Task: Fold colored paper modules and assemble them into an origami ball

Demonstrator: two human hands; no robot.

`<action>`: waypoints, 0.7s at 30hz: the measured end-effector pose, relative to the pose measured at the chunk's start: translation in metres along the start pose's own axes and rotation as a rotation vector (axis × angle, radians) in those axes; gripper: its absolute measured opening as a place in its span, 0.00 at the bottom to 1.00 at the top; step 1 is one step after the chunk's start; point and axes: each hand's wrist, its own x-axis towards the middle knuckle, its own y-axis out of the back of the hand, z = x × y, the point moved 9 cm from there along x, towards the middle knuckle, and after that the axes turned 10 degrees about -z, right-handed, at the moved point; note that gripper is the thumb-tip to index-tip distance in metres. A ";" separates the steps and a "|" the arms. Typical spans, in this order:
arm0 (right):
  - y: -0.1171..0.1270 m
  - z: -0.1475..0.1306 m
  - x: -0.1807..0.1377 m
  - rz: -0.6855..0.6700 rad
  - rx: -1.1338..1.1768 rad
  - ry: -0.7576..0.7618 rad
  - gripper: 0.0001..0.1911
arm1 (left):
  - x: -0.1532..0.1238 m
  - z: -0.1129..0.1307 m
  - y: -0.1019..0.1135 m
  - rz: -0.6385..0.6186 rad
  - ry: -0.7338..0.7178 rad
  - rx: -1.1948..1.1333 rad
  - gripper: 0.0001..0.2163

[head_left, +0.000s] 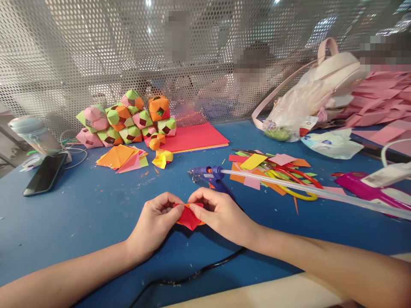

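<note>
From my remote seat I watch the L hand point(157, 222) and the R hand point(221, 214) meet at the red paper piece point(192, 219), which is in front of the body, at the middle of the tabletop point(96, 226). On both sides the fingers point(167, 197) are pinching its upper edge, thumbs nearly together; I cannot tell if its lower tip touches the tabletop. Some orange paper shows at the border, so I judge there are min. two layers, and the step seems to be shaping a fold. For doing it well, I would keep the layers aligned w/ a light, equal pinch L and R, press the crease from the centre outward, and not pull apart, b/c thin paper can tear or wrinkle. The blue glue gun point(210, 174) lies just behind the R hand; it may be hot, so I advise keeping knuckles away from its nozzle, also sleeves n/a, as both forearms are bare.
</note>
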 end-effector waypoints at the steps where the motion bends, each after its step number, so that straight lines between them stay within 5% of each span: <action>1: 0.000 -0.001 0.000 -0.005 -0.020 0.005 0.04 | 0.000 0.001 0.000 -0.003 -0.003 0.010 0.06; 13: -0.003 -0.025 -0.008 0.070 -0.350 0.258 0.06 | -0.003 -0.001 -0.007 -0.037 0.002 0.270 0.04; 21: 0.002 -0.003 -0.003 -0.049 0.017 -0.055 0.15 | -0.004 0.003 0.012 0.124 -0.030 0.229 0.02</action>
